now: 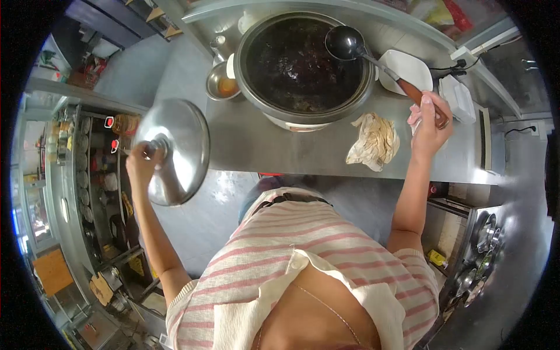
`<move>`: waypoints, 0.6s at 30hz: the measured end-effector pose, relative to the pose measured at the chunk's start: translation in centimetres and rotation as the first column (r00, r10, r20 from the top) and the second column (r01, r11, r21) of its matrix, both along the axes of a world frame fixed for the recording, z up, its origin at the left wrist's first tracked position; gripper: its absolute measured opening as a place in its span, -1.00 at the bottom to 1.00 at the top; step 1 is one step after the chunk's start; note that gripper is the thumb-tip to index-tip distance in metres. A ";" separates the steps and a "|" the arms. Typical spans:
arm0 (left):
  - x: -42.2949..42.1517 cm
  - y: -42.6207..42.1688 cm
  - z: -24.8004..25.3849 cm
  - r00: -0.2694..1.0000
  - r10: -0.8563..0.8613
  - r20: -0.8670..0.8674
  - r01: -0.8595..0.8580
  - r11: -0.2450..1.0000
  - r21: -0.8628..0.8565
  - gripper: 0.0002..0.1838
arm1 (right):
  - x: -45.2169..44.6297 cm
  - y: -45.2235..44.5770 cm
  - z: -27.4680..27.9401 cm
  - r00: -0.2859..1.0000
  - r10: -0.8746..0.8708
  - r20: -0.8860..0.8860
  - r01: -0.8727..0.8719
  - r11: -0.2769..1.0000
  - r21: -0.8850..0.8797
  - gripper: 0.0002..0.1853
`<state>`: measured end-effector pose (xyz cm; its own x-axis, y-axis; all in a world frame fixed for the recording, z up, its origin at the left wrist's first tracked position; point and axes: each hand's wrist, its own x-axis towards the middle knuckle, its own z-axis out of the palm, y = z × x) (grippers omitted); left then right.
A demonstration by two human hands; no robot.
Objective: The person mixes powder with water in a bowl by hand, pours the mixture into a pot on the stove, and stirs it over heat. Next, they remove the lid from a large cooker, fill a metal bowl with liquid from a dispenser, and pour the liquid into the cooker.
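My left hand [146,163] is closed on the knob of a round, shiny metal lid [189,137], held tilted to the left of the counter. My right hand [430,123] grips the brown handle of a ladle [345,44]. The ladle's dark bowl is over the right part of a large pot [248,81] filled with dark liquid; whether it touches the liquid I cannot tell. A crumpled, stained cloth [373,142] lies on the counter, left of my right hand. Something pink shows beside my right fingers.
Left of the pot, a metal bowl [217,87] with orange contents stands on the steel counter [280,146]. A white square dish [411,67] and a white box [457,99] are at the right. Shelves with jars [125,125] line the left side.
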<state>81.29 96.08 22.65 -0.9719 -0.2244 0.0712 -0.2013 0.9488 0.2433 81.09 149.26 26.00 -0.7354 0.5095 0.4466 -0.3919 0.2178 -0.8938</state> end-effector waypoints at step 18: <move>-4.2 10.6 10.0 0.903 -0.411 -0.127 0.429 0.839 0.334 -0.60 | 9.5 9.9 1.4 0.909 -0.411 -0.067 0.355 0.848 -0.394 -0.80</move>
<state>77.06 106.71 32.65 -0.9759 0.1855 0.1148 0.2177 0.7925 0.5698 90.61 159.19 27.42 -0.3902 0.8840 0.2574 -0.4744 0.0465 -0.8791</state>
